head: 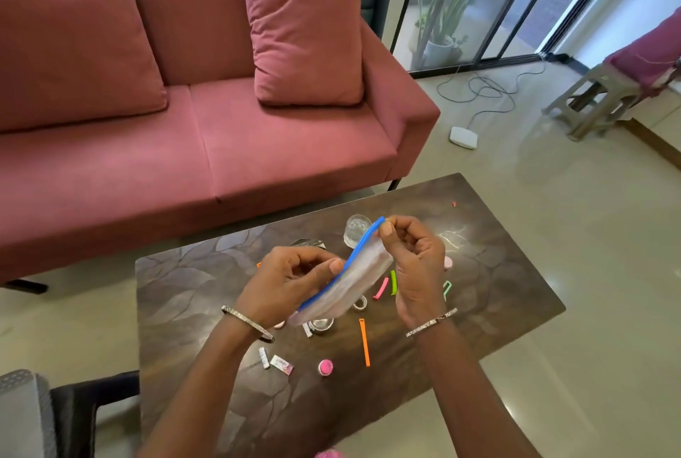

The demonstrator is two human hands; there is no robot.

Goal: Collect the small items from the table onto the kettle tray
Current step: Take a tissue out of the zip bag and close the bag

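- Clear bag (353, 280) with a blue zip edge, raised above the table (497, 273), slanting from near left up to far right.
- Left hand (291, 277) pinching the blue edge about midway, thumb on the strip, other fingers curled behind.
- Right hand (412, 258) pinching the far upper end of the same edge; hands apart, bag stretched between them.
- Small items loose on the table under and around the bag: orange clip (365, 341) on the near side, pink clip (380, 288) and green clip (393, 281) side by side just left of the right hand, mint clip (446, 289) to its right.
- Pink-capped pot (325, 366) and two small packets (282, 364) near the left forearm.
- Glass (355, 231) on the far side, just behind the bag's upper end.
- Pink sofa (184, 148) beyond the table.
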